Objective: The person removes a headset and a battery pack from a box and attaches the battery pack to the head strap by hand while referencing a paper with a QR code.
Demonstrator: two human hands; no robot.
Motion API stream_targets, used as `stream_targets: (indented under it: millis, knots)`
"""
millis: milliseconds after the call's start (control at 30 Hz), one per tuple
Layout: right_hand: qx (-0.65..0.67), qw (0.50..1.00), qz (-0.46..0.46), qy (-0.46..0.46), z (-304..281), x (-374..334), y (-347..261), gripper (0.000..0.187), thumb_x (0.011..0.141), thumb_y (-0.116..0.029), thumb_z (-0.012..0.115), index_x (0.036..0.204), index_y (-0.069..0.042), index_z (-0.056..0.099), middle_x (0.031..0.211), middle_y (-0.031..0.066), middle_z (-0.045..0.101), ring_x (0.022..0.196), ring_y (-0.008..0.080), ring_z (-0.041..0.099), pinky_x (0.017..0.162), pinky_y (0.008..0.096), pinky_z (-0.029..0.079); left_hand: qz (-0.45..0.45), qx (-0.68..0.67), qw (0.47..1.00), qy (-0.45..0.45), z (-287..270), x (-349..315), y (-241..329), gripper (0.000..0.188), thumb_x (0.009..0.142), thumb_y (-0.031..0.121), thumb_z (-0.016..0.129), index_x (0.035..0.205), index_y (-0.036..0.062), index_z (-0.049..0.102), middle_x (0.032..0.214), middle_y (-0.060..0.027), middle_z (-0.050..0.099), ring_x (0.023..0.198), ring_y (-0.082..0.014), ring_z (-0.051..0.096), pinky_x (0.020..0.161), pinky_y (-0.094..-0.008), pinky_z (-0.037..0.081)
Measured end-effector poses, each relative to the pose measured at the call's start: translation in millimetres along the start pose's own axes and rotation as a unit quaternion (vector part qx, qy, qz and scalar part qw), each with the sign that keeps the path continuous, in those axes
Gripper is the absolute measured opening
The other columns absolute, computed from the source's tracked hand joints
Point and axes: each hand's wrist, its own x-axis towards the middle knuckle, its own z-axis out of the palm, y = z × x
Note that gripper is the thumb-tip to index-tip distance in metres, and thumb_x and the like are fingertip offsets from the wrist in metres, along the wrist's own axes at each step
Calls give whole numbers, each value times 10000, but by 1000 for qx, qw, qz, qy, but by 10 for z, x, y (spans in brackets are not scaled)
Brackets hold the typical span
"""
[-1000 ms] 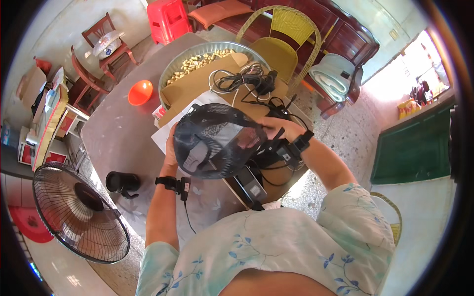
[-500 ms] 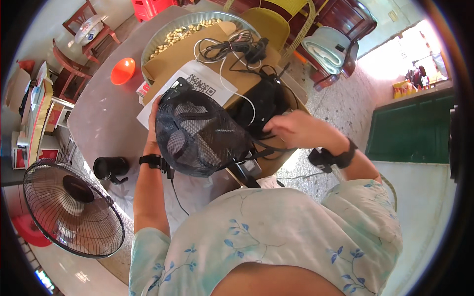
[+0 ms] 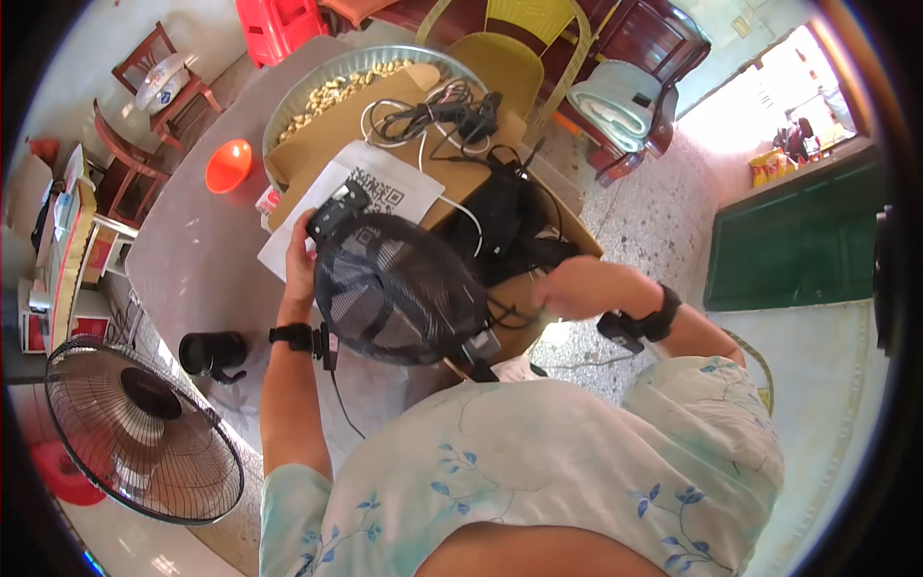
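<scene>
My left hand point(image 3: 300, 258) grips the rim of a black mesh cap point(image 3: 399, 288), beside a small black camera-like device point(image 3: 336, 210) fixed to that rim. The cap is held over the front of an open cardboard box point(image 3: 327, 117), its mesh partly see-through. My right hand point(image 3: 591, 288) is at the box's right side, fingers pinched on a thin black cord point(image 3: 511, 313) that runs from the cap; the fingertips are slightly blurred. Black cloth-like items point(image 3: 500, 216) lie inside the box. A sheet of paper with a printed square code point(image 3: 389, 173) rests on the box flap.
Coiled cables point(image 3: 433, 115) lie on the box flap. Behind it is a metal tray of peanuts point(image 3: 274, 130). An orange bowl point(image 3: 229, 165) and a black mug point(image 3: 213, 354) stand on the table point(image 3: 183, 260). A fan point(image 3: 144, 433) stands at the left, a yellow chair point(image 3: 500, 67) beyond.
My right hand has moved down and slightly right, away from the black items in the box. The cap has shifted a little, and the whole view has moved slightly.
</scene>
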Motion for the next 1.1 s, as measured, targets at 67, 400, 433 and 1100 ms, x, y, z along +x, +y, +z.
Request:
stream_targets:
  millis: [67, 400, 433, 1100]
  knots:
    - [128, 986, -108, -21, 153, 88, 94, 201, 693, -91, 531, 889, -54, 557, 809, 124, 581, 763, 300, 564, 651, 370, 450, -3, 76, 997, -29, 89, -21, 118, 586, 707, -61, 596, 1226, 36, 342, 1125, -105, 465, 983, -178, 490, 867, -305, 421]
    - [397, 899, -57, 177, -545, 1072, -47, 337, 789, -271, 564, 977, 5, 517, 903, 91, 580, 795, 236, 570, 682, 343, 460, 59, 31, 998, -5, 46, -7, 79, 474, 882, 394, 373, 1185, 30, 396, 1050, -84, 518, 999, -178, 503, 841, -312, 441]
    - [395, 899, -58, 178, -576, 1137, -127, 337, 789, -271, 564, 977, 5, 517, 903, 91, 580, 795, 236, 570, 682, 343, 460, 61, 32, 998, -4, 41, 11, 80, 474, 882, 394, 373, 1185, 30, 396, 1050, -84, 518, 999, -178, 503, 841, -312, 441]
    - [726, 681, 91, 31, -539, 1394, -930, 177, 781, -141, 519, 842, 16, 575, 733, 74, 599, 599, 156, 565, 568, 255, 454, 110, 215, 967, 78, 54, -68, 299, 600, 633, -35, 646, 1180, 41, 413, 1065, -150, 509, 978, -270, 496, 865, -325, 388]
